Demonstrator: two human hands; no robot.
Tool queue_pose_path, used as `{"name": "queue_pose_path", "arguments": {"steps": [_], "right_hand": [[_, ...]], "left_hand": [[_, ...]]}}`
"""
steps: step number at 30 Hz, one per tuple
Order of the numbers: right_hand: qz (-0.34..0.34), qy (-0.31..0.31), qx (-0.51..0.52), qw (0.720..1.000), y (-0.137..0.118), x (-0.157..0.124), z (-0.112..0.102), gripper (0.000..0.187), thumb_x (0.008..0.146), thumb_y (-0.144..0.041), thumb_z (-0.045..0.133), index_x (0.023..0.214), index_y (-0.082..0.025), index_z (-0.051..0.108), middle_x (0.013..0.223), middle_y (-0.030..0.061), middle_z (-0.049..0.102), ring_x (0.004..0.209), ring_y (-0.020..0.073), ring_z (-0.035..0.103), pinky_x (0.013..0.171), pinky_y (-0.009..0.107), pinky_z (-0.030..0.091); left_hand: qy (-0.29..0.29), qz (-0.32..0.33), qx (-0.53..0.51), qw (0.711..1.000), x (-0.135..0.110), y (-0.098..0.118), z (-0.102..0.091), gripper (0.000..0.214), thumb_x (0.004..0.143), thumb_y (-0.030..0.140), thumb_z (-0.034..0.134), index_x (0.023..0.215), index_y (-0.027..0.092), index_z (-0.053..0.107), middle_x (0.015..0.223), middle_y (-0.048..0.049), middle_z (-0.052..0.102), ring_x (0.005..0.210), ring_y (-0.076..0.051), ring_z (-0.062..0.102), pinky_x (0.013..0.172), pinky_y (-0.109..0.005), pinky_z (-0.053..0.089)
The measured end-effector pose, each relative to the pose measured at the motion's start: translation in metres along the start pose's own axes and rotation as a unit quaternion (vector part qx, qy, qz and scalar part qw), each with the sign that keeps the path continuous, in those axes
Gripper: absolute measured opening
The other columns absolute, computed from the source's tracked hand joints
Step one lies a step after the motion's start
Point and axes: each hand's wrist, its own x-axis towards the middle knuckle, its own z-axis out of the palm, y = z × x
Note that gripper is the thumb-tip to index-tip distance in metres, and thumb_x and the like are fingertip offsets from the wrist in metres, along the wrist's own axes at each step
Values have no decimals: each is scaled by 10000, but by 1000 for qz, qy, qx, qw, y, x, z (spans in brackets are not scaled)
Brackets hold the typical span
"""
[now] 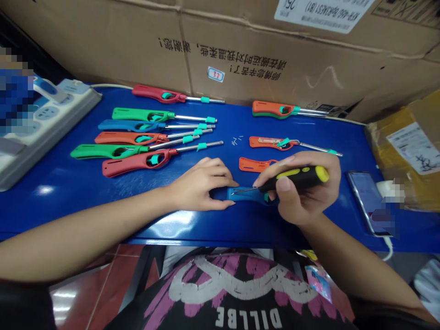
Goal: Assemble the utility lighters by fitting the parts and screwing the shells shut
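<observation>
A blue lighter (248,196) lies in front of me on the blue table; its right part is hidden behind my right hand. My left hand (201,185) pinches its left end between thumb and fingers. In my right hand (318,195) is a black and yellow screwdriver (302,178), its thin shaft slanting left over the lighter with the tip near the left end. Just beyond lies an orange lighter shell (254,165), partly covered by my right hand. Farther back are an orange lighter (254,142) with its inside showing and several tiny metal pieces (236,140).
Several long-necked lighters (134,167) in red, green, blue and orange lie at the left. Two stacked lighters (271,108) lie at the back right. A power strip (51,114), a phone (366,201) with a cable, and cardboard boxes (137,50) border the table (68,197).
</observation>
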Motion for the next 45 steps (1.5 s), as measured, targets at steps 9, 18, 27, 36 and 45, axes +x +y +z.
{"name": "queue_pose_path", "arguments": {"steps": [9,18,27,36,45], "right_hand": [[6,-11,-35,999,-4,0,-2,353,907,-114,651,1231,-243,598,765,7,718,551,162,709,543,309,611],[-25,4,-64,998,-5,-5,-1,356,892,-151,672,1239,-220,639,774,12,686,568,178,740,446,269,590],[-52,11,-61,997,-5,-2,1,379,817,-107,680,1190,-168,655,784,13,673,572,183,751,386,219,540],[-48,21,-70,996,-7,-3,2,357,826,-138,689,1180,-175,664,761,2,664,548,160,737,343,185,492],[-15,23,-95,995,-8,-9,0,364,858,-187,708,1215,-246,673,783,17,696,569,198,738,358,270,524]], "left_hand": [[0,-3,-2,1000,-1,0,0,323,905,433,736,1139,211,738,1066,-45,758,1025,-224,623,923,-372,423],[-1,-2,-9,1000,0,-1,0,324,907,426,739,1142,203,738,1076,-49,757,1026,-226,623,914,-373,421],[-5,-9,-12,1000,0,-1,0,323,909,442,729,1148,224,736,1080,-48,755,1032,-230,626,917,-374,419],[-3,-7,-12,1000,-1,-1,0,323,904,435,738,1146,222,740,1071,-47,752,1028,-229,629,910,-371,421],[0,-3,-7,1000,0,-1,1,320,904,432,742,1139,216,736,1069,-43,751,1020,-224,627,902,-366,421]]}}
